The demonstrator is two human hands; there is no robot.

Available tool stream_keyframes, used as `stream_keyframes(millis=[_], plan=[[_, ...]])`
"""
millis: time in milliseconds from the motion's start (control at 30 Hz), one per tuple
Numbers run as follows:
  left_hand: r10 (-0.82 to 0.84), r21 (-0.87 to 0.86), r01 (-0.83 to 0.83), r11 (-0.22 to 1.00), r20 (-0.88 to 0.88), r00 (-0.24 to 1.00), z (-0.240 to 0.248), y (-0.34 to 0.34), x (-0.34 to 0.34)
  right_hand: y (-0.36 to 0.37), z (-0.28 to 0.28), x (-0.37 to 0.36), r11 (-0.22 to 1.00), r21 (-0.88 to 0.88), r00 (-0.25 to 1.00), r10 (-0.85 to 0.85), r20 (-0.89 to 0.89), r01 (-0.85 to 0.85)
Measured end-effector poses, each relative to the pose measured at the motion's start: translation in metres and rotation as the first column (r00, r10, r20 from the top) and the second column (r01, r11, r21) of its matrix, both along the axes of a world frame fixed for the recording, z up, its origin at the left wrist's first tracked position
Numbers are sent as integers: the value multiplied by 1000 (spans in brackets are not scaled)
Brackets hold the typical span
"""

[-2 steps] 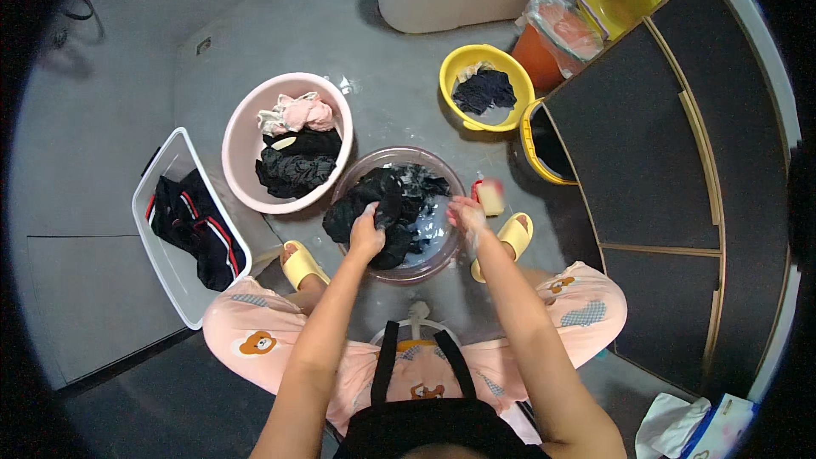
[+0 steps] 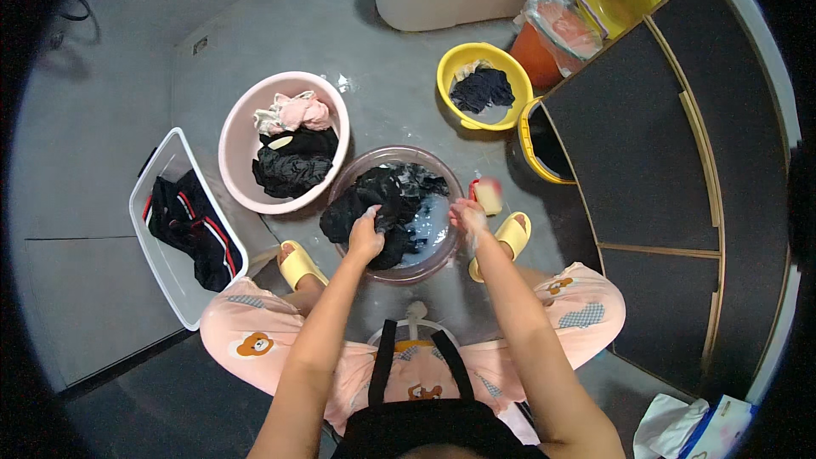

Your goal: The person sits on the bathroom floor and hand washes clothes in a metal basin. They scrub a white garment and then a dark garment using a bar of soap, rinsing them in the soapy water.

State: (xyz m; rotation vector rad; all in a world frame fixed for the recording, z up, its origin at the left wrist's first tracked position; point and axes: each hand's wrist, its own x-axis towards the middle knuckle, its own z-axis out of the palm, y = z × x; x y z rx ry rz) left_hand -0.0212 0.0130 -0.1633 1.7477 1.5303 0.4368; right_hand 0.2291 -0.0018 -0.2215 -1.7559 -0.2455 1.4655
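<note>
A dull mauve basin (image 2: 443, 267) stands on the floor between my feet, holding soapy water and a bunched black garment (image 2: 371, 195). My left hand (image 2: 366, 236) is closed on the near side of this wet cloth. At the basin's right rim, my right hand (image 2: 468, 219) is wet with suds, its fingers loosely bent and apart, and no object shows in it. Just beyond that hand lies a cream block (image 2: 488, 199), perhaps soap, with something red beside it, partly blurred.
To the left are a pink basin (image 2: 231, 161) with pink and black clothes and a white bin (image 2: 169, 298) with striped dark clothing. A yellow basin (image 2: 445, 85) with navy cloth and a yellow-rimmed bucket (image 2: 531, 149) stand right, beside a dark cabinet (image 2: 654, 144).
</note>
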Motion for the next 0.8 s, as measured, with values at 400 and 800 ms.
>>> stream_keyframes(millis=[400,800], plan=[[-168,-167,154,974,-74,983,-2,-8,17,1,-54,69,681,-653,161,723,672,-331],[-196,-236,175,956,-69,978,-14,-8,6,26,-43,79,575,-749,140,814,563,-331]])
